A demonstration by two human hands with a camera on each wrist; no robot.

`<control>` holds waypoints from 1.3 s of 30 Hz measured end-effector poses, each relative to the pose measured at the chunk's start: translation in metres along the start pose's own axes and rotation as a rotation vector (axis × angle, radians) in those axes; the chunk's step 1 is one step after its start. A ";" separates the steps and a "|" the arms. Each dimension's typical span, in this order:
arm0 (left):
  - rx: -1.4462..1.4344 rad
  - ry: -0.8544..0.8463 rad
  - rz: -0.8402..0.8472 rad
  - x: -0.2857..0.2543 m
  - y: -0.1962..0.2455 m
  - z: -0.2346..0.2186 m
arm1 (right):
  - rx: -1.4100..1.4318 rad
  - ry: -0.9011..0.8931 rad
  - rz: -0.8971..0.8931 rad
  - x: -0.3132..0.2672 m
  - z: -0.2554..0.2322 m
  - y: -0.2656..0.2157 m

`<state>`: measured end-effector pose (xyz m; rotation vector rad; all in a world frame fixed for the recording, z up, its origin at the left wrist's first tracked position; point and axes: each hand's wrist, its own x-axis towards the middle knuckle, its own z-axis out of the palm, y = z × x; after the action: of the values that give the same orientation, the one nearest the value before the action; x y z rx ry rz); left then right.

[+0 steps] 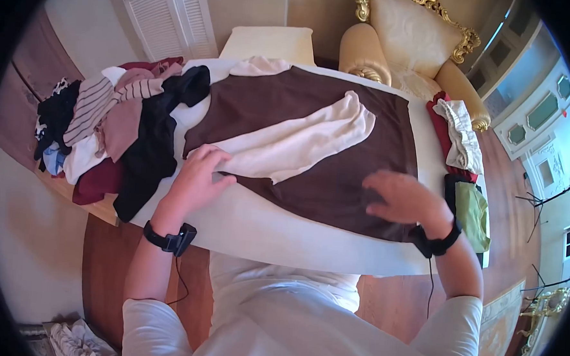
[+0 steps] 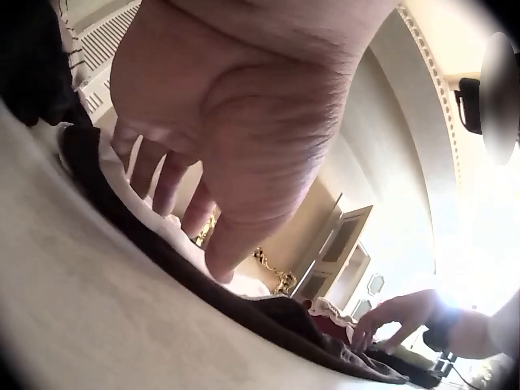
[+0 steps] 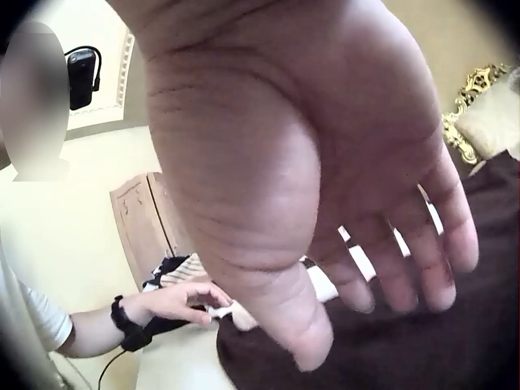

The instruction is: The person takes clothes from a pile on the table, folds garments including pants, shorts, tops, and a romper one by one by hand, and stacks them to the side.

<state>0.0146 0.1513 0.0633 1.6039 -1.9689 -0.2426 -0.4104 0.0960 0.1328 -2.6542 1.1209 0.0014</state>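
Note:
A dark brown garment (image 1: 256, 109) lies spread over the white table, with a long cream sleeve (image 1: 300, 140) laid diagonally across it. Another cream part (image 1: 260, 67) shows at its far edge. My left hand (image 1: 201, 177) rests at the left end of the cream sleeve, fingertips on the fabric and thumb spread apart. In the left wrist view its fingers (image 2: 166, 183) reach down to the cloth without curling round it. Slightly blurred, my right hand (image 1: 403, 197) is over the right part of the brown fabric. Its fingers (image 3: 398, 284) are extended and spread, with nothing held.
At the table's left end is a heap of mixed clothes (image 1: 111, 117), black, striped, pink and maroon. White ruffled (image 1: 462, 136), red and green garments (image 1: 471, 210) lie along the right end. A gold armchair (image 1: 414, 43) and a cream seat (image 1: 266, 43) stand behind the table.

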 end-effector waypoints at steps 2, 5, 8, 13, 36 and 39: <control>0.047 -0.113 0.080 -0.005 -0.001 0.000 | 0.036 -0.254 0.096 -0.013 0.012 -0.013; 0.075 -0.019 0.072 -0.004 -0.004 0.007 | 0.029 -0.166 0.064 -0.025 0.036 -0.010; 0.079 -0.030 0.205 0.006 0.006 0.007 | 0.042 -0.126 0.074 -0.031 0.040 -0.007; -0.045 -0.154 0.275 0.016 0.032 0.025 | -0.014 -0.189 0.145 -0.041 0.028 -0.010; -0.180 -0.407 0.249 -0.015 0.064 0.005 | -0.377 -0.329 0.299 -0.096 0.034 0.010; -0.203 -0.459 0.266 -0.025 0.073 0.007 | -0.409 -0.342 0.303 -0.102 0.035 0.011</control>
<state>-0.0474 0.1924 0.0852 1.2149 -2.3809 -0.7305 -0.4866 0.1689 0.1065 -2.6287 1.5105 0.7869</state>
